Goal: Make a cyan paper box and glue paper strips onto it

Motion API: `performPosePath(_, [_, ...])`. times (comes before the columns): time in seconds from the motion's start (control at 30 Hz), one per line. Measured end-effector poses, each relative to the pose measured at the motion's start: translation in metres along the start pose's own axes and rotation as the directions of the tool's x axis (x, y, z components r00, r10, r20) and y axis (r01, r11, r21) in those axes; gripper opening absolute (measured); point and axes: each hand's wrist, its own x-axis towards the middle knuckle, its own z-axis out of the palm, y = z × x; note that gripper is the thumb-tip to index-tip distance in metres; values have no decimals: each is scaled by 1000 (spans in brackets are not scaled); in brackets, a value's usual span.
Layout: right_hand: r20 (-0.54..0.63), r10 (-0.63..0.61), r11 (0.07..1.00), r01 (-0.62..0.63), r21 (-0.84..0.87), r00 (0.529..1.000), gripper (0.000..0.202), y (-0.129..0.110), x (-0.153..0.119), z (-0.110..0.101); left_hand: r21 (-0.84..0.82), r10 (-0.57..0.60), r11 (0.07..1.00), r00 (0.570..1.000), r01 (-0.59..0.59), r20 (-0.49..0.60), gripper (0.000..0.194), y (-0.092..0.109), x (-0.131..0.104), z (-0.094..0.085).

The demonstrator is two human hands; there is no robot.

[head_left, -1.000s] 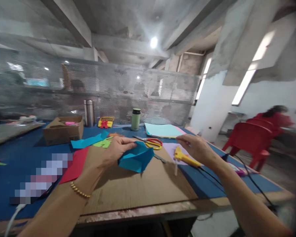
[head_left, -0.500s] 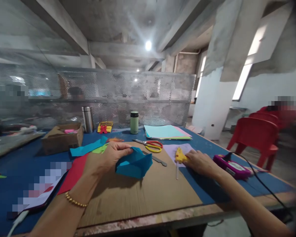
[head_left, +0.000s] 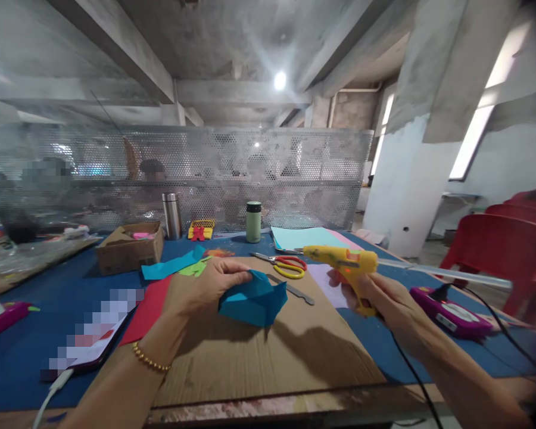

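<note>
My left hand (head_left: 221,280) pinches the upper left edge of a folded blue paper piece (head_left: 252,301), held over the brown cardboard sheet (head_left: 232,363). In my right hand (head_left: 375,295) is a yellow glue gun (head_left: 343,260), raised off the table, its nozzle toward the left and a clear glue stick out of its back. Red and yellow handled scissors (head_left: 288,267) and a grey metal blade (head_left: 295,291) lie on the cardboard behind the blue paper. Red paper (head_left: 149,310) lies left of my left wrist, partly under the cardboard's left side.
Behind stand a cardboard box (head_left: 129,253), a steel flask (head_left: 172,215), a green bottle (head_left: 253,222) and a stack of paper sheets (head_left: 304,239). A purple power strip (head_left: 449,313) is at right; a covered phone (head_left: 102,333) lies at left.
My right hand has taken hold of the yellow glue gun, lifted it from the lilac paper and turned it level. The view has shifted slightly; my left hand keeps its hold on the blue paper.
</note>
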Motion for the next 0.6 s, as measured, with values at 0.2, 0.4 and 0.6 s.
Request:
performPosePath(0.2, [124,4,996,-15,85,992,56,-16,-25,22,-37,-2,999,1000,3,30,33,1,-1,3])
performPosePath(0.4, [182,-20,999,11,52,983,55,-14,-26,31,36,65,997,997,-67,48,25,-3,1,0])
performPosePath(0.6, [205,-3,1000,4,-8,979,52,-10,-23,38,75,81,993,994,-87,70,26,-3,2,-1])
